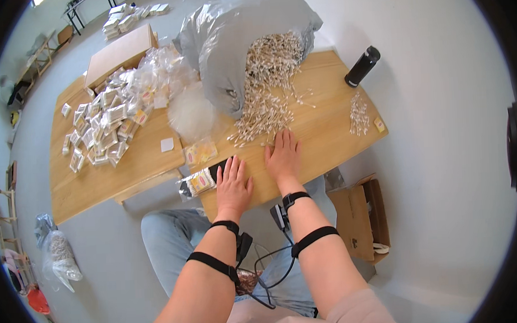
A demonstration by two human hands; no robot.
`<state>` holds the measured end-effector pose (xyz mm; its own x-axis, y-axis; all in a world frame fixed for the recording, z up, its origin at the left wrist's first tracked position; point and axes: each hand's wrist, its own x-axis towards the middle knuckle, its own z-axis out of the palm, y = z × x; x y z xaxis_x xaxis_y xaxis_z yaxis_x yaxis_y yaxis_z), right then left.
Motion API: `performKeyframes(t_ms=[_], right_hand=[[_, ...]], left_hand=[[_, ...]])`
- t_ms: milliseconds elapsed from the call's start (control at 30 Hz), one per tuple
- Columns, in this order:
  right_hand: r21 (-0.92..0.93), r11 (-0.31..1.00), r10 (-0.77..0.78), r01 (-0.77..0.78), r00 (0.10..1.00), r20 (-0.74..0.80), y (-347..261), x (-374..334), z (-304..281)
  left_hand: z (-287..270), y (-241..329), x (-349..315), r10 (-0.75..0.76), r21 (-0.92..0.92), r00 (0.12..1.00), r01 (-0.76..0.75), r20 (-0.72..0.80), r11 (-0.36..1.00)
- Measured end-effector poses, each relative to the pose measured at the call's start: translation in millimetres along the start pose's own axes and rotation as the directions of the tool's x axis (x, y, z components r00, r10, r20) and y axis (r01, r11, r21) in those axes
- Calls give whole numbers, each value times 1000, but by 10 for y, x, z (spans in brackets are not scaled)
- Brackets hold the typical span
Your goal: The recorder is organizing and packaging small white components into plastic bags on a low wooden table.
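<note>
Packs (104, 125) left of the swab heap (262, 120) look done, the heap seems unpacked, and near it left hand (233, 187) and right hand (284, 156) lie flat, grip outspread, empty

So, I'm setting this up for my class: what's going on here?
A seated person has the left hand and right hand palm down at a wooden table, neither seeming to grip anything. The left lies beside a clear packet of swabs; the right is at the near edge of a loose swab pile, spread before a grey plastic bag. Further left, small wrapped packets lie heaped.
</note>
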<state>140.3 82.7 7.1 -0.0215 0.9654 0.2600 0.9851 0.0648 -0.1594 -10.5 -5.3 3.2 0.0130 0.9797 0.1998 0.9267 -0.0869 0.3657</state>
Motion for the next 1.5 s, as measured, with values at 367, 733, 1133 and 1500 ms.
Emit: performKeyframes(t_ms=[367, 733, 1133, 1500], right_hand=[[32, 999, 8, -8, 1000, -15, -57, 95, -53], [10, 1000, -12, 13, 998, -64, 34, -93, 56], [120, 991, 44, -61, 989, 139, 24, 24, 40], [-24, 999, 27, -26, 997, 71, 33, 20, -2]], left_hand=[[-81, -28, 85, 9, -19, 1000, -9, 16, 1000], [-130, -31, -134, 1, -84, 974, 19, 225, 996], [-224, -10, 40, 23, -98, 986, -7, 162, 995], [-20, -46, -21, 14, -81, 992, -4, 124, 997]])
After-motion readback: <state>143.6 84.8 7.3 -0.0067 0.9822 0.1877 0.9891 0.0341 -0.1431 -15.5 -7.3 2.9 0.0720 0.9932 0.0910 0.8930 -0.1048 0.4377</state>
